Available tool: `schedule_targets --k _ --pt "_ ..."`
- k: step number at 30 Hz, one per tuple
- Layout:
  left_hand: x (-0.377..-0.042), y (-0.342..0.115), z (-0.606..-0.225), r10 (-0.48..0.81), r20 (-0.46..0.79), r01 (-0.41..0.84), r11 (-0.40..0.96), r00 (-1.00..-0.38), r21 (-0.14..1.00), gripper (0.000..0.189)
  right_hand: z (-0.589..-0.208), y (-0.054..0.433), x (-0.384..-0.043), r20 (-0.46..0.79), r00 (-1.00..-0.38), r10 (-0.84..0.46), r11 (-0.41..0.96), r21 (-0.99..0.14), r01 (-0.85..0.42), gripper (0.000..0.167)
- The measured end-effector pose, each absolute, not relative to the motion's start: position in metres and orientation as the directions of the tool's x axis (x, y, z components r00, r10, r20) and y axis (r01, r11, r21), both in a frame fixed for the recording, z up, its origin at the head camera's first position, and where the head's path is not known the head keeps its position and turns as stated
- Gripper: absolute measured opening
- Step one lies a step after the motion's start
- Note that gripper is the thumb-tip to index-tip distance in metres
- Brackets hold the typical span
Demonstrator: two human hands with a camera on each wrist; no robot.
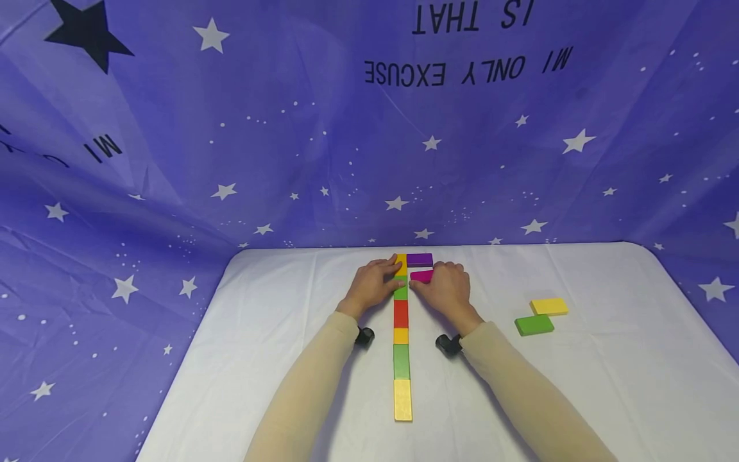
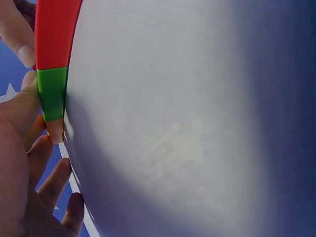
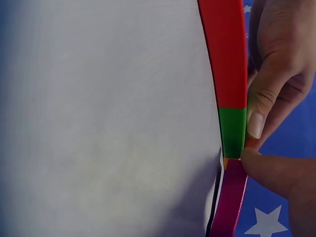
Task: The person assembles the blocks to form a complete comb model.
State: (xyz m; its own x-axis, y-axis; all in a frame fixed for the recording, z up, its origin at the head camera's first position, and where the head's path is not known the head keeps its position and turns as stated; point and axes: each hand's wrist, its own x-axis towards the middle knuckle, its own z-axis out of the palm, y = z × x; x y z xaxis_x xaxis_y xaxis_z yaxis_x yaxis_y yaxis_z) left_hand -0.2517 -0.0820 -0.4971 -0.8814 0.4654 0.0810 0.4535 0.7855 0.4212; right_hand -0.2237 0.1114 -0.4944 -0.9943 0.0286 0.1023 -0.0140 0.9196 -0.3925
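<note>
A straight column of coloured blocks runs away from the person in the head view. At its far end, my left hand (image 1: pixel 372 285) has its fingertips on the yellow block (image 1: pixel 402 269) and its thumb on the green block (image 1: pixel 400 293). The red block (image 1: pixel 401 314) comes just nearer. Across the column, my right hand (image 1: pixel 449 287) grips a magenta block (image 1: pixel 421 276), thumb at the end facing the green block. In the right wrist view that magenta block (image 3: pixel 230 202) appears close by the green block (image 3: pixel 232 132). A purple block (image 1: pixel 419 260) lies against the far yellow block's right side.
Nearer in the column lie a small yellow block (image 1: pixel 401 335), a green block (image 1: pixel 401 361) and a yellow block (image 1: pixel 403 401). To the right, a loose yellow block (image 1: pixel 549 307) and green block (image 1: pixel 534 325) sit on the white tablecloth (image 1: pixel 491 410). A starry purple curtain (image 1: pixel 323 147) hangs behind.
</note>
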Motion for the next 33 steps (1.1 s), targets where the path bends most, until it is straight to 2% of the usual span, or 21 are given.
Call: schedule_targets --k 8,14,20,33 --pt "-0.252 -0.082 -0.497 0.468 0.082 0.458 0.788 -0.880 0.411 0.054 -0.495 0.109 -0.225 0.121 -0.992 0.018 0.921 -0.389 -0.031 0.072" --pt "-0.252 -0.082 -0.496 0.470 0.075 0.457 0.793 -0.880 0.403 0.055 -0.494 0.115 -0.223 0.080 -0.996 0.026 0.894 -0.449 -0.012 0.062" --pt "-0.251 -0.082 -0.495 0.465 0.066 0.448 0.794 -0.883 0.410 0.055 -0.494 0.120 -0.223 0.095 -0.995 0.029 0.886 -0.462 -0.018 0.050" --pt "-0.251 -0.082 -0.495 0.455 0.049 0.433 0.800 -0.889 0.416 0.055 -0.494 0.118 -0.225 0.085 -0.995 0.050 0.874 -0.486 0.002 0.048"
